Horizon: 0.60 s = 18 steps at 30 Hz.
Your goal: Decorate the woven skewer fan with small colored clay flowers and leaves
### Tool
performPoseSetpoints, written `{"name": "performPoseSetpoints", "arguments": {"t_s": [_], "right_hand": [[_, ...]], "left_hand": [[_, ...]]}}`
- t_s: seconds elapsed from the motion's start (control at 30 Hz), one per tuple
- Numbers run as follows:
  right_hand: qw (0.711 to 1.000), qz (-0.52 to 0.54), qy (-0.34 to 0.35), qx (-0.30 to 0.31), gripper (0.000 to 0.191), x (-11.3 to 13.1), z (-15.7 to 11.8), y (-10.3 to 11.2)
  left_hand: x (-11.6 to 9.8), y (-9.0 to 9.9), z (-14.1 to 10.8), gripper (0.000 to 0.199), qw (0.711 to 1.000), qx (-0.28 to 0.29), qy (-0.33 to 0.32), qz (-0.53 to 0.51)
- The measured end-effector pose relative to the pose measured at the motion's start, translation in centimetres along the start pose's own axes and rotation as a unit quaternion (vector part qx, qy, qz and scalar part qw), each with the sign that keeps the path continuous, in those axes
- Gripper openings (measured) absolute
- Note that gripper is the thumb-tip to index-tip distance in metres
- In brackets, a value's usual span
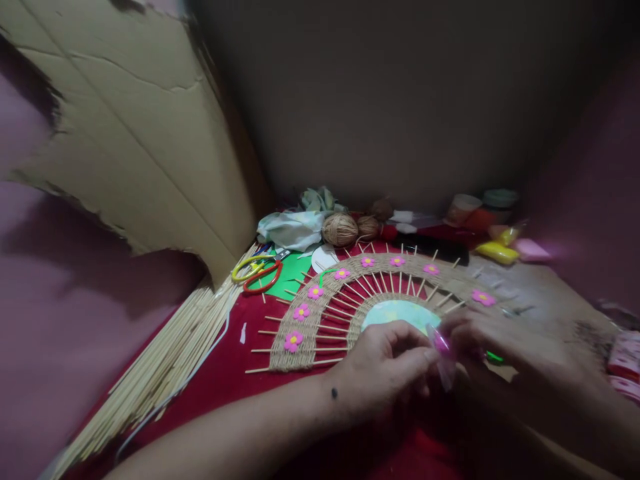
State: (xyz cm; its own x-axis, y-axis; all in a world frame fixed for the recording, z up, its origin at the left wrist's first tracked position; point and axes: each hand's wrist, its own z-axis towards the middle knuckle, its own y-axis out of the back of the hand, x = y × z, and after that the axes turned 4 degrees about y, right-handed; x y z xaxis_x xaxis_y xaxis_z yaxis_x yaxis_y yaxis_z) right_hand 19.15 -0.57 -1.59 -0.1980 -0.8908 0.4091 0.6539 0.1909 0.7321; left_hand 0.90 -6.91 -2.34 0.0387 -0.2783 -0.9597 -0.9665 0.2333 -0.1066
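Note:
My left hand (pixel 393 367) pinches the edge of a small clear wrapper with something pink in it (pixel 442 347), low in the middle of the view. Beside it my right hand (pixel 480 337) is bent in towards the wrapper; its fingertips are blurred and partly hidden. Just beyond both hands lies a fan-shaped frame of woven twine and thin sticks (pixel 295 360). Pink flowers with yellow centres (pixel 293 341) sit along its outer band, and a pale green half-round piece (pixel 395 313) fills its inner part. A bit of bright green (pixel 495 358) shows beneath my right hand.
Many thin sticks (pixel 165 373) lie along the left edge of the red cloth (pixel 220 380). Scissors (pixel 263 277) rest on a green sheet (pixel 293 270). Twine balls (pixel 340 230) and yellow packets (pixel 497 252) are at the back. Torn cardboard (pixel 130 120) leans at upper left.

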Motion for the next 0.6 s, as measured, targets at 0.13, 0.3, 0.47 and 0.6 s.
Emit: {"name": "performPoseSetpoints", "arguments": {"t_s": [0.13, 0.3, 0.47, 0.6], "right_hand": [[0.999, 0.033, -0.005, -0.002, 0.014, -0.1, -0.5, -0.5], [0.999, 0.044, -0.002, 0.002, 0.017, -0.1, -0.8, -0.9], [0.999, 0.047, -0.009, 0.008, 0.020, 0.0, -1.0, -1.4], [0.997, 0.070, -0.013, 0.017, 0.018, 0.3, -1.0, -1.3]], "left_hand": [[0.3, 0.0, 0.3, 0.009, 1.000, 0.005, -0.013, 0.012], [0.4, 0.4, 0.2, 0.012, 1.000, 0.016, 0.007, 0.022], [0.7, 0.1, 0.3, 0.009, 0.999, 0.011, 0.005, 0.038], [-0.5, 0.5, -0.3, 0.015, 0.986, -0.004, -0.003, 0.164]]}}
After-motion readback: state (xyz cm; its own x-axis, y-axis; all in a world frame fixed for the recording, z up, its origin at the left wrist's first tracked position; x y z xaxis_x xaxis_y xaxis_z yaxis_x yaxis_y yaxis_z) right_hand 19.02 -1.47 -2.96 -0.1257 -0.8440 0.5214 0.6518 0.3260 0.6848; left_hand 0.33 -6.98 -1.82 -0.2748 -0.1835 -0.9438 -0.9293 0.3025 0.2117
